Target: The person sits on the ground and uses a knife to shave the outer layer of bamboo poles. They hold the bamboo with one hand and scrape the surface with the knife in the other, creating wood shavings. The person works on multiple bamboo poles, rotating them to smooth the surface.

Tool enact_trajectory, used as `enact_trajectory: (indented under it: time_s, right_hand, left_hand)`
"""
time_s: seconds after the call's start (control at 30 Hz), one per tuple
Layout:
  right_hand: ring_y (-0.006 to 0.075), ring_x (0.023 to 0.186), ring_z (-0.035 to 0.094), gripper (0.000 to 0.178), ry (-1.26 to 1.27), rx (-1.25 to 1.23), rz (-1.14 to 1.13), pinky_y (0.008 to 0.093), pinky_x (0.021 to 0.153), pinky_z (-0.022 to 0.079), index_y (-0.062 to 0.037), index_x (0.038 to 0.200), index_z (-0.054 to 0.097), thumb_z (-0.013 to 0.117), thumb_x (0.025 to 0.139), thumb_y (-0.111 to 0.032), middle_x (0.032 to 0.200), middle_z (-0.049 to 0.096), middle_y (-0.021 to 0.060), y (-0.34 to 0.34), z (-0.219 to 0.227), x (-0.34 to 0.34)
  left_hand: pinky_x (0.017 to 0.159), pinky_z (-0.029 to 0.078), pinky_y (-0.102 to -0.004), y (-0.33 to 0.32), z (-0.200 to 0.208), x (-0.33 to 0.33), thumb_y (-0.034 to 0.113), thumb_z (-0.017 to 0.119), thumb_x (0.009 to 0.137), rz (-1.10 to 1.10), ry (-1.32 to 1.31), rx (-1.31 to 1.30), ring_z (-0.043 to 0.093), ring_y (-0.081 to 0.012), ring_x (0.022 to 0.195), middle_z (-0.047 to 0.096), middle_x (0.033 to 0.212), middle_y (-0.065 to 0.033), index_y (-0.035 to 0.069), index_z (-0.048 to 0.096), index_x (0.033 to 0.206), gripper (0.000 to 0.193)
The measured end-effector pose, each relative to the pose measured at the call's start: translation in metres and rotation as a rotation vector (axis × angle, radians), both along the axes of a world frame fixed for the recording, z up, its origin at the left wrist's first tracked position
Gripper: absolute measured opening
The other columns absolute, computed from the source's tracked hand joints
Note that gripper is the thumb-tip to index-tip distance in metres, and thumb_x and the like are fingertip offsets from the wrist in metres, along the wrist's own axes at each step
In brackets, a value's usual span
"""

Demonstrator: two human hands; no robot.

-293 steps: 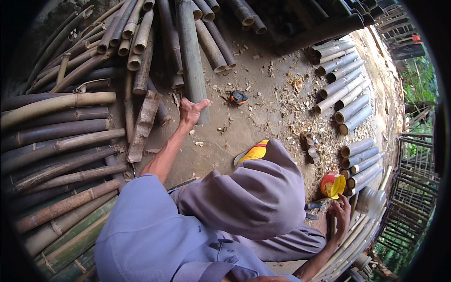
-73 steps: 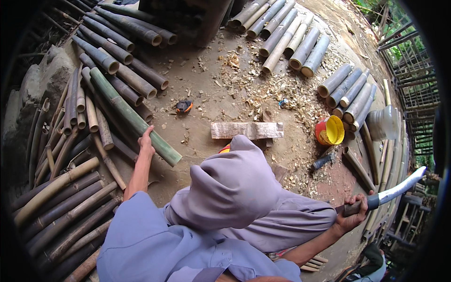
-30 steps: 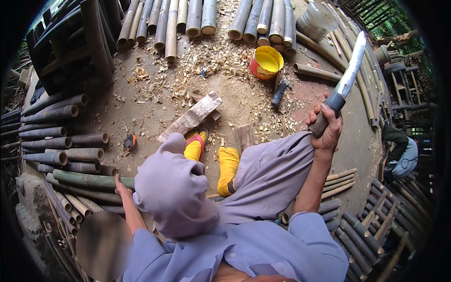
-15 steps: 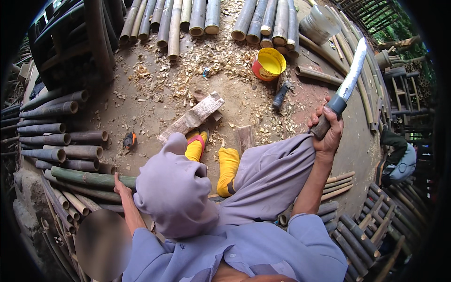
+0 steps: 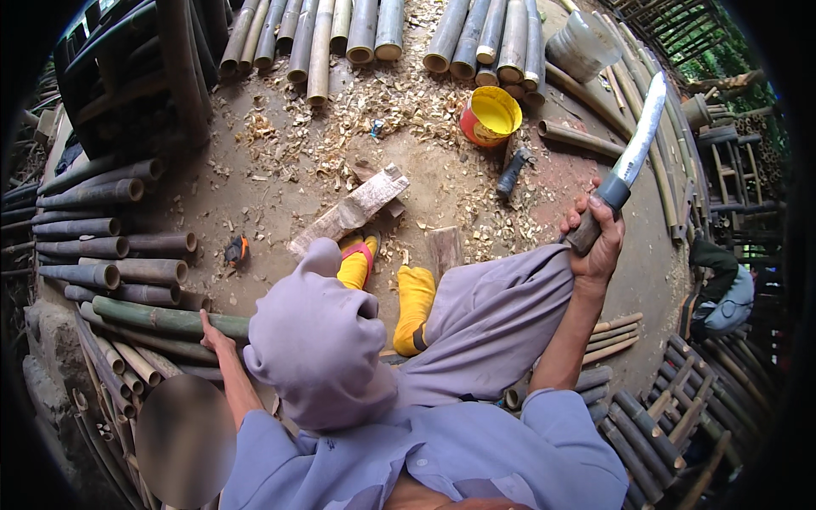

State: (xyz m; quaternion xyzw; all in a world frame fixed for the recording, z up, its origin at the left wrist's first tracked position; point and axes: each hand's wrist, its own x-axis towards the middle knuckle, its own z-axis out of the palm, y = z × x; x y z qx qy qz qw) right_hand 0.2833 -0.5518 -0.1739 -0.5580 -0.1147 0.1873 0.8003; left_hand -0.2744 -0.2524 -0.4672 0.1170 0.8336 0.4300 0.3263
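On the right, my right hand is wrapped round the wooden handle of a large curved knife. Its bare blade points up and away, and a dark collar sits where blade meets handle. At the left, my left hand grips a green bamboo pole, thumb over the top and some fingers hidden underneath. That pole lies above other poles, and its right end disappears behind my raised knee. A rough wooden block rests on the ground by my yellow-socked foot.
Cut bamboo poles lie in rows at the far side, with more bamboo stacked at left. A yellow-lined red bucket, a dark cylindrical tool and a clouded plastic container stand beyond my knee. Wood shavings cover the ground.
The view has shifted very slightly. Both hands keep their holds, and the knife and the green pole stay in place.
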Motion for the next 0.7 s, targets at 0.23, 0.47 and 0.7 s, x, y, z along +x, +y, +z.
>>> enact_trajectory:
  time_s: [0.23, 0.47, 0.7]
  right_hand:
    - [0.0164, 0.057, 0.055, 0.046, 0.024, 0.014, 0.028, 0.0333, 0.052, 0.05, -0.0004, 0.12, 0.044, 0.063, 0.08, -0.009, 0.074, 0.054, 0.0097, 0.003, 0.002, 0.004]
    - [0.0145, 0.063, 0.054, 0.05, -0.013, -0.023, 0.111, 0.0305, 0.055, 0.049, -0.0017, 0.128, 0.041, 0.061, 0.083, -0.011, 0.079, 0.053, 0.0067, 0.012, 0.002, 0.004]
    - [0.0123, 0.061, 0.052, 0.048, -0.015, 0.008, 0.153, 0.0265, 0.053, 0.048, -0.0016, 0.128, 0.039, 0.06, 0.086, -0.011, 0.077, 0.051, 0.0054, -0.005, -0.001, 0.005]
  left_hand:
    - [0.078, 0.053, -0.0456, 0.01, -0.007, -0.028, 0.03, 0.084, 0.06, -0.082, -0.168, 0.064, 0.059, -0.0286, 0.086, 0.057, 0.111, -0.0171, -0.012, 0.049, 0.114, 0.077]
    - [0.07, 0.053, -0.0425, -0.02, 0.025, -0.012, 0.018, 0.082, 0.062, 0.011, -0.167, 0.275, 0.06, -0.025, 0.074, 0.062, 0.091, -0.0113, -0.006, 0.062, 0.094, 0.045]
    - [0.073, 0.051, -0.0378, 0.017, 0.081, 0.039, 0.018, 0.083, 0.067, -0.031, -0.154, 0.525, 0.059, -0.0197, 0.08, 0.058, 0.099, -0.0052, 0.002, 0.053, 0.112, 0.057]
